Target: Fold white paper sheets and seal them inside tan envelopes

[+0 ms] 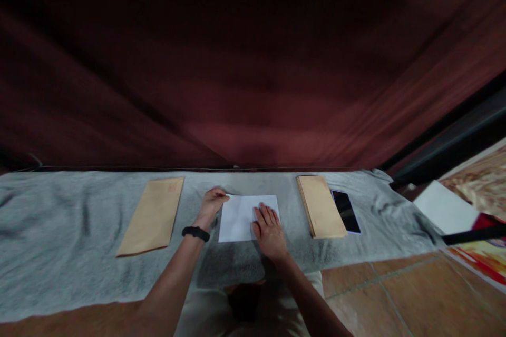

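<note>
A white sheet of paper [237,221] lies in front of me on the grey cloth. My left hand [212,203], with a black band on its wrist, pinches the paper's far left corner. Spread over the right part of the sheet, my right hand [270,229] rests with its fingers stretched out. To the left lies a brown envelope [154,216], apart from my hand. A stack of brown envelopes [322,205] sits on the right, beyond my right hand.
A dark-screened phone [346,211] lies beside the right stack. The grey cloth [79,221] covers the long surface, with a dark red curtain [253,89] behind it. Tiled floor [415,289] and a white board-like piece [446,208] show at the right.
</note>
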The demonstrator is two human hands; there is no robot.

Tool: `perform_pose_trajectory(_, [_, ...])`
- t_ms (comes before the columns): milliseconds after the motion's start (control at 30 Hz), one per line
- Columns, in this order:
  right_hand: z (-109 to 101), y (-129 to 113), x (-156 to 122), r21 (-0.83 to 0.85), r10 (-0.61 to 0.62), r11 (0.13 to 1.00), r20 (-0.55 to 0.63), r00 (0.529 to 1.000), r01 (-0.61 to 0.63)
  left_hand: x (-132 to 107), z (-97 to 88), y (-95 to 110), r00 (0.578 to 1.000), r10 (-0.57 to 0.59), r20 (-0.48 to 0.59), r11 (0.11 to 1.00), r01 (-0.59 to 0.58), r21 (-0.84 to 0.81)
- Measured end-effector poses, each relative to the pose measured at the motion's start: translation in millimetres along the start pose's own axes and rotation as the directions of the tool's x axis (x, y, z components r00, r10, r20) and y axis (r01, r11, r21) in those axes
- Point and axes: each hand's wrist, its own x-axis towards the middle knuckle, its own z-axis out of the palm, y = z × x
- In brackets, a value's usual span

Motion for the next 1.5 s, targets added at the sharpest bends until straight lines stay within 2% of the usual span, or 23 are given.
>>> perform_pose_trajectory(167, [-1, 0, 0, 0.004, -0.001, 1.000, -0.006, 1.000, 0.001, 7, 1.5, -6, 1.000, 0.024, 0.010, 1.000, -0.025, 0.020])
perform_pose_trajectory(300, [-1, -1, 0, 0.000, 0.007, 1.000, -0.005, 1.000, -0.007, 7, -3.7, -9, 0.998, 0.059, -0.016, 0.992, -0.056, 0.111])
perform_pose_trajectory(400, [-2, -3, 1, -0.005, 0.018, 1.000, 0.007, 1.000, -0.018, -10, -4.0, -5, 0.990, 0.129, -0.052, 0.973, -0.116, 0.199])
perform_pose_trajectory(500, [-3, -4, 1, 0.002, 0.021, 1.000, 0.014, 1.000, -0.021, -40, 11.3, -1, 0.970, 0.243, -0.011, 0.938, -0.232, 0.256])
perform_pose_trajectory(533, [-3, -4, 2, 0.005, 0.019, 1.000, 0.014, 1.000, -0.019, -52, 19.5, -1, 0.953, 0.301, 0.039, 0.915, -0.300, 0.271])
perform_pose_trajectory(600, [-3, -3, 2, 0.008, 0.014, 1.000, 0.017, 1.000, -0.014, -72, 37.1, -5, 0.864, 0.464, 0.194, 0.764, -0.501, 0.406])
perform_pose_trajectory(667, [-2, -3, 2, 0.006, 0.014, 1.000, 0.020, 1.000, -0.014, -84, 51.1, -12, 0.818, 0.498, 0.289, 0.645, -0.572, 0.507])
perform_pose_trajectory(767, [0, -2, 2, -0.006, 0.017, 1.000, 0.027, 0.999, -0.017, -88, 58.6, -21, 0.805, 0.486, 0.341, 0.546, -0.584, 0.600])
perform_pose_trajectory(867, [1, -2, 1, -0.024, 0.019, 1.000, 0.028, 0.999, -0.018, -84, 53.8, -24, 0.811, 0.468, 0.350, 0.509, -0.572, 0.644])
perform_pose_trajectory(1067, [3, 3, -3, -0.064, 0.097, 0.993, -0.024, 0.995, -0.099, -82, 41.3, -27, 0.835, 0.451, 0.314, 0.508, -0.530, 0.679])
perform_pose_trajectory(1333, [-7, 31, -15, -0.078, 0.178, 0.980, -0.057, 0.982, -0.182, -86, 32.3, -35, 0.847, 0.460, 0.265, 0.518, -0.499, 0.695])
perform_pose_trajectory(1433, [-9, 27, -9, -0.066, 0.214, 0.973, -0.096, 0.972, -0.220, -86, 32.3, -35, 0.844, 0.465, 0.267, 0.511, -0.503, 0.697])
perform_pose_trajectory(1500, [-6, 16, 2, -0.040, 0.197, 0.979, -0.099, 0.975, -0.202, -85, 32.7, -36, 0.841, 0.468, 0.270, 0.506, -0.506, 0.698])
